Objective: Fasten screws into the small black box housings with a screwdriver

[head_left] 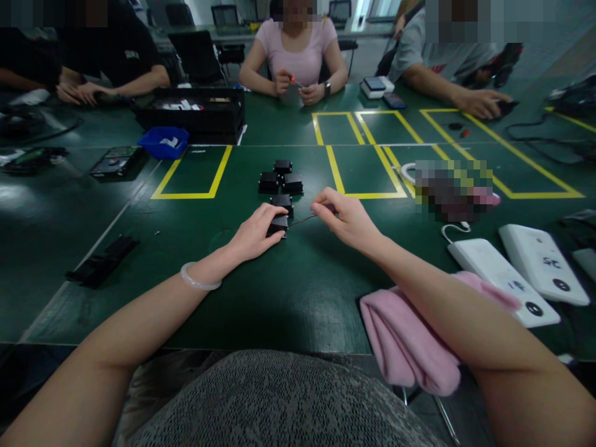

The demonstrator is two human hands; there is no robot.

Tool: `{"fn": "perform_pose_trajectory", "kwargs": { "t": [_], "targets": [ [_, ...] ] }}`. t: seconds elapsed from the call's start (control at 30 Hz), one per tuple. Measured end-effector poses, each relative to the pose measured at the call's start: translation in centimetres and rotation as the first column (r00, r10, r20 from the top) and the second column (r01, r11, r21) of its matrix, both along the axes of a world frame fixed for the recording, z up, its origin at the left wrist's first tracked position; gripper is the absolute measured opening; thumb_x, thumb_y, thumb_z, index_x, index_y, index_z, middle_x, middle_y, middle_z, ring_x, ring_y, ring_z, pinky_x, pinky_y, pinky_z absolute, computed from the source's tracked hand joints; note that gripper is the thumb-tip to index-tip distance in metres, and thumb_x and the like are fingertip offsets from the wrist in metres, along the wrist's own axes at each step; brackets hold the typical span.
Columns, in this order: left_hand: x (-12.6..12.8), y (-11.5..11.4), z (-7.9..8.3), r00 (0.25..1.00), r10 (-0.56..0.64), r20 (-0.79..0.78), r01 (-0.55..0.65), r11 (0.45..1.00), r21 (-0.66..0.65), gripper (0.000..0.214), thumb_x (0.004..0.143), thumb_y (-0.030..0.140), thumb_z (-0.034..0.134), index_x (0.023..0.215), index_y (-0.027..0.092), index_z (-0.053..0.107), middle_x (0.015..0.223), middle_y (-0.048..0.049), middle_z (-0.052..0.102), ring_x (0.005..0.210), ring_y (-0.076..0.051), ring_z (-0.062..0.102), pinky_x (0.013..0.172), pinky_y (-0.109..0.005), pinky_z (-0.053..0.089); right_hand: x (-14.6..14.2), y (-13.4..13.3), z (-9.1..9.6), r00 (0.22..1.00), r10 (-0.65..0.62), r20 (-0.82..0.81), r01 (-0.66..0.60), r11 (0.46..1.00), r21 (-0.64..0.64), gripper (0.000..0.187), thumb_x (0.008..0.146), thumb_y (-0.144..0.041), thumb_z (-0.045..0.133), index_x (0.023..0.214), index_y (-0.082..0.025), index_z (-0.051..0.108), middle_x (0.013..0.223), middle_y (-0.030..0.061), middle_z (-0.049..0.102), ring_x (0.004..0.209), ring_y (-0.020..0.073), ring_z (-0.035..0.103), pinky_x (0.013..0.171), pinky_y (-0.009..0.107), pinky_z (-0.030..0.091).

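My left hand point(255, 231) is closed on a small black box point(279, 225) that rests on the green table point(298, 292). My right hand point(345, 215) pinches a thin screwdriver point(305, 218) whose tip points left at that box. Just beyond lie several more small black boxes point(281, 181) in a loose cluster. A pale bangle sits on my left wrist.
A pink cloth point(405, 338) lies under my right forearm, with two white devices point(521, 273) to its right. A flat black part point(100, 264) lies at the left, a blue bin point(164, 141) and a black tray point(195, 112) farther back. Three other people sit across the table.
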State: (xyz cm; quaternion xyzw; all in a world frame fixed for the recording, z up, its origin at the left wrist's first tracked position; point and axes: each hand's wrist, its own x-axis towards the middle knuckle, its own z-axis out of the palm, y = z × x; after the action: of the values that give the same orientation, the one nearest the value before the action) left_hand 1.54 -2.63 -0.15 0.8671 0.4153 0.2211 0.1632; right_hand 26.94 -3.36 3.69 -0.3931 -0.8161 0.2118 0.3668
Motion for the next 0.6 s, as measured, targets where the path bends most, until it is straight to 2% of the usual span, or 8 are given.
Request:
{"fn": "perform_pose_trajectory", "kwargs": {
  "t": [0.07,0.13,0.23,0.33,0.43,0.6],
  "targets": [
    [0.01,0.0,0.03,1.0,0.001,-0.001,-0.001,1.0,-0.004,0.043,0.095,0.026,0.061,0.137,0.022,0.051,0.135,-0.0112,0.057,0.127,-0.031,0.058,0.101,-0.048,0.054,-0.04,-0.01,-0.02,1.0,-0.005,0.003,0.005,1.0,0.002,0.014,0.103,-0.033,0.051,0.094,-0.022,0.052,0.064,-0.0052,0.05,0.056,0.012,0.046,0.062,0.029,0.033],
    [0.02,-0.02,0.06,1.0,0.003,-0.005,-0.003,1.0,-0.011,0.043,0.095,0.026,0.061,0.137,0.021,0.051,0.136,-0.0114,0.057,0.127,-0.031,0.059,0.101,-0.047,0.055,-0.12,-0.12,0.02,1.0,-0.001,-0.013,0.001,1.0,0.008,0.008,0.102,-0.029,0.049,0.102,-0.022,0.052,0.067,-0.0052,0.05,0.058,0.0122,0.047,0.064,0.029,0.034],
    [0.04,-0.03,0.04,1.0,0.01,-0.009,-0.01,1.0,-0.015,0.043,0.095,0.026,0.061,0.138,0.021,0.052,0.136,-0.0116,0.056,0.126,-0.031,0.059,0.101,-0.047,0.055,-0.19,-0.28,0.08,0.999,0.012,-0.038,-0.012,1.0,0.009,0.01,0.102,-0.024,0.047,0.11,-0.022,0.051,0.07,-0.0053,0.05,0.061,0.0129,0.049,0.066,0.029,0.035],
    [0.04,-0.02,-0.05,1.0,0.008,-0.001,-0.008,1.0,-0.001,0.043,0.095,0.026,0.061,0.137,0.022,0.052,0.134,-0.0109,0.057,0.127,-0.031,0.058,0.104,-0.048,0.053,-0.13,-0.23,0.03,0.999,0.015,-0.038,-0.015,1.0,-0.007,0.007,0.103,-0.028,0.049,0.105,-0.022,0.052,0.068,-0.0055,0.05,0.06,0.0132,0.049,0.064,0.029,0.034],
    [0.04,-0.01,-0.08,1.0,0.004,0.005,-0.004,1.0,0.0,0.043,0.094,0.025,0.061,0.136,0.023,0.052,0.134,-0.0104,0.057,0.128,-0.03,0.058,0.105,-0.048,0.053,-0.08,-0.13,-0.05,1.0,0.003,-0.029,-0.004,1.0,-0.012,0.013,0.104,-0.034,0.051,0.097,-0.023,0.052,0.064,-0.0054,0.049,0.057,0.0129,0.047,0.062,0.029,0.033],
    [0.05,-0.02,-0.04,1.0,0.013,0.0,-0.013,1.0,-0.006,0.043,0.094,0.025,0.061,0.137,0.023,0.053,0.135,-0.0102,0.057,0.127,-0.031,0.059,0.104,-0.048,0.054,-0.2,-0.32,0.05,0.999,-0.003,-0.043,0.003,1.0,0.004,0.009,0.102,-0.026,0.048,0.109,-0.023,0.051,0.07,-0.0044,0.052,0.061,0.0138,0.051,0.065,0.029,0.036]
  ]
}}
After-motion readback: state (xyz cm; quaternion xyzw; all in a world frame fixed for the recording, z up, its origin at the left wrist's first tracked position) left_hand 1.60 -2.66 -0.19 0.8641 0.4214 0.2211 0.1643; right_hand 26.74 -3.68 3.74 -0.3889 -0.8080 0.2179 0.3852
